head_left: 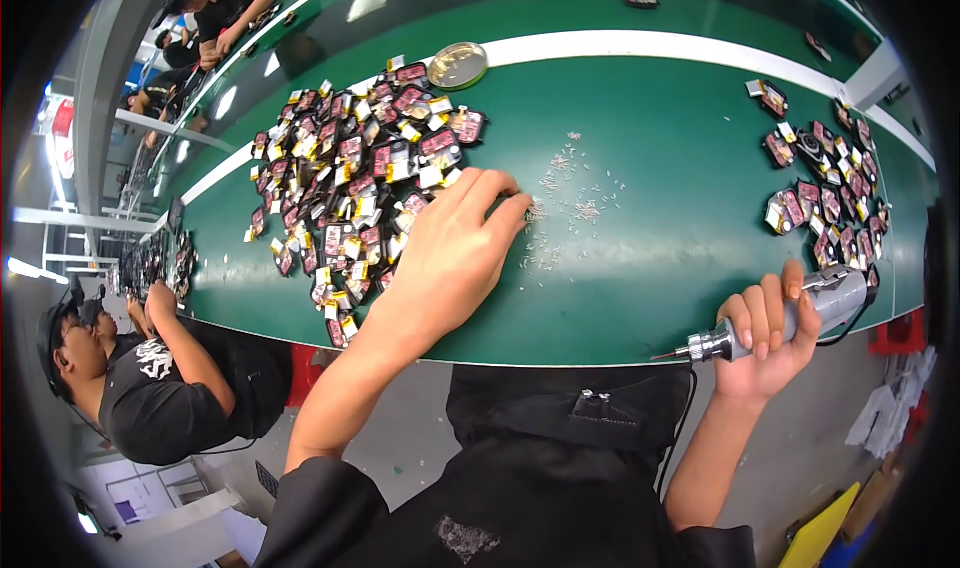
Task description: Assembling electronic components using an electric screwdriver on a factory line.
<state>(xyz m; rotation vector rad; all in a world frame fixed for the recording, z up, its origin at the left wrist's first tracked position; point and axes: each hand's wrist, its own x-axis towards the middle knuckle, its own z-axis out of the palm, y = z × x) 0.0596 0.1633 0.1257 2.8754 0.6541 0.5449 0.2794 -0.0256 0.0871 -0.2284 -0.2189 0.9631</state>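
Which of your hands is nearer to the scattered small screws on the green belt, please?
Left. The left hand has fingertips at the scattered screws; the right hand holds an electric screwdriver off the belt edge.

A long green belt-like surface (660,168) runs from near right to far left, bending with the lens, and a white stripe (640,45) borders its far edge. Beyond the stripe lies a second glossy green lane (500,8) that mirrors bright ceiling lights. On the far left stand pale grey metal frame rails (95,98) and a lit strip lamp (20,266). Under the near edge the grey floor (400,438) shows, with a red stool-like seat (300,368) near left and a yellow flat board (822,528) at the near right. Co-workers in black shirts (160,398) sit along the left side.
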